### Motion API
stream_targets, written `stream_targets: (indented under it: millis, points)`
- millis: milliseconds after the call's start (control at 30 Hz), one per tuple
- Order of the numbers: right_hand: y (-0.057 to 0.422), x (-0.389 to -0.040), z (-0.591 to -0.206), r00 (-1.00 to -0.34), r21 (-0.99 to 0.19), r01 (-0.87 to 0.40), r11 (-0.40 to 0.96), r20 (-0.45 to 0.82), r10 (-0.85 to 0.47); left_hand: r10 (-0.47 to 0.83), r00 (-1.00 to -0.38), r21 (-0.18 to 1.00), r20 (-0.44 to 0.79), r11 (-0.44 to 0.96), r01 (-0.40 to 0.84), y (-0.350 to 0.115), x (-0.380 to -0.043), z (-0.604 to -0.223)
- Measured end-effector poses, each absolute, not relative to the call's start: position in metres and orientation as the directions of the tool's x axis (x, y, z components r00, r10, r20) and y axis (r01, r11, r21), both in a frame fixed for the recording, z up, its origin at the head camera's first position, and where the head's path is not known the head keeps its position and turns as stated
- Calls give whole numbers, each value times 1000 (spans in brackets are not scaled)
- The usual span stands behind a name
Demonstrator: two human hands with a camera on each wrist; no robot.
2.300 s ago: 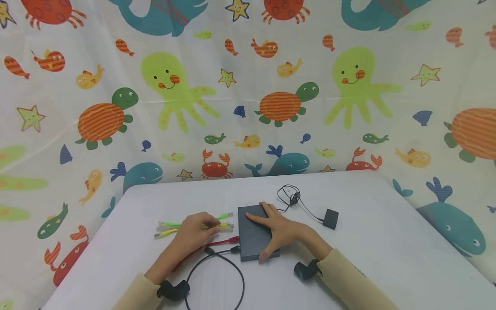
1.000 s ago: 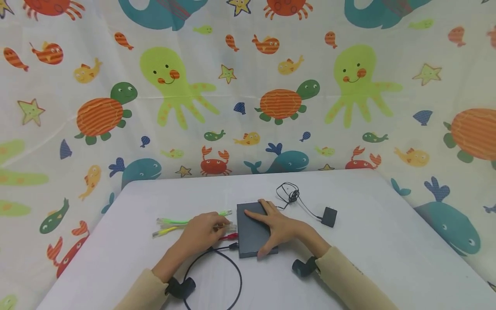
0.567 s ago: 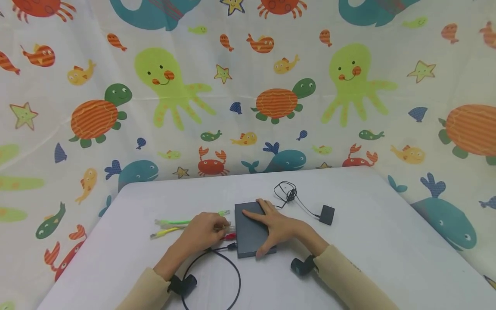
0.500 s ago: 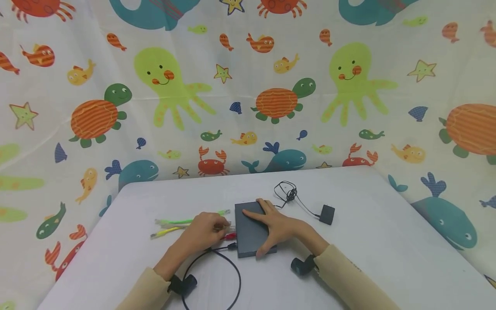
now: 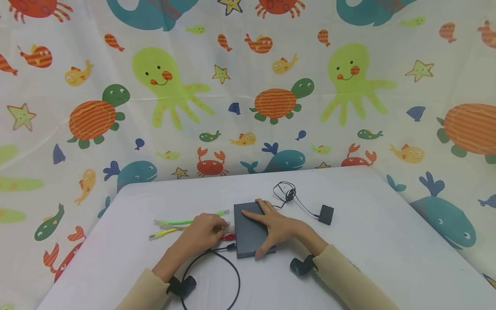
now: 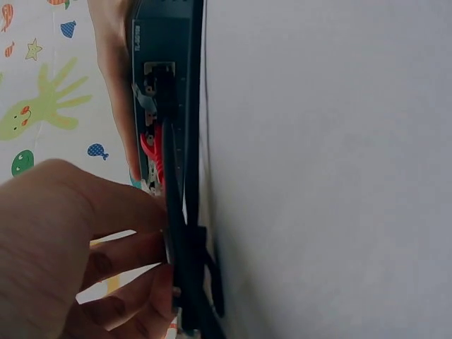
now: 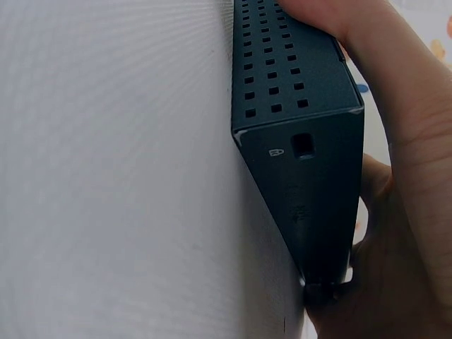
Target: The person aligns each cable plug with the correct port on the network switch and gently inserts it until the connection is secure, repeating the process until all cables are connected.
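A dark grey network switch [image 5: 248, 234] lies flat on the white table. My right hand [image 5: 280, 227] spans its top, thumb at the near edge and fingers toward the far edge, and grips it. Beside the port side, my left hand [image 5: 204, 232] pinches a network cable by its clear plug [image 5: 231, 229], right at the ports; the fingers hide the cable's colour. In the left wrist view, a red cable plug [image 6: 157, 157] and a black cable [image 6: 169, 148] sit in neighbouring ports. The right wrist view shows the switch's vented side [image 7: 272, 67] under my thumb.
Green [image 5: 180, 222] and yellow network cables [image 5: 164, 233] lie left of the switch, partly behind my left hand. The black cable loops [image 5: 238, 275] toward the near edge. A black power adapter [image 5: 326, 214] with a bundled cord [image 5: 289, 194] lies at the right. A sea-animal curtain [image 5: 240, 77] hangs behind.
My left hand has moved right to the switch's ports with the cable plug, covering more of the red cable. Since a second ago it has barely moved. My right hand stays on the switch.
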State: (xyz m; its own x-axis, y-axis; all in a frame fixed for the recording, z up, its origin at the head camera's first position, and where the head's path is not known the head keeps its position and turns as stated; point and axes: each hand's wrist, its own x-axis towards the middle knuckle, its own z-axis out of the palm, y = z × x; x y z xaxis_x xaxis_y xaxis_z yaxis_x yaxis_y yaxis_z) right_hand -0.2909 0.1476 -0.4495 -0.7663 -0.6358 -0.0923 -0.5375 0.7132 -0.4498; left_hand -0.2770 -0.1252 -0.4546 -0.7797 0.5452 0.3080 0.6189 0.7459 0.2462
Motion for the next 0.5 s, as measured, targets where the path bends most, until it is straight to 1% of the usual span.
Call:
stream_targets:
  millis: [100, 300, 500]
  points:
    - [148, -292, -450, -768, -442, -537, 718, -94, -633, 550, -777, 244, 305, 744, 622, -125, -277, -454]
    - [148, -291, -451, -772, -436, -533, 725, -100, -628, 541, -789, 285, 292, 738, 611, -125, -277, -454]
    - [148, -291, -450, -769, -438, -539, 719, -92, -632, 549, -784, 293, 290, 729, 619, -127, -276, -454]
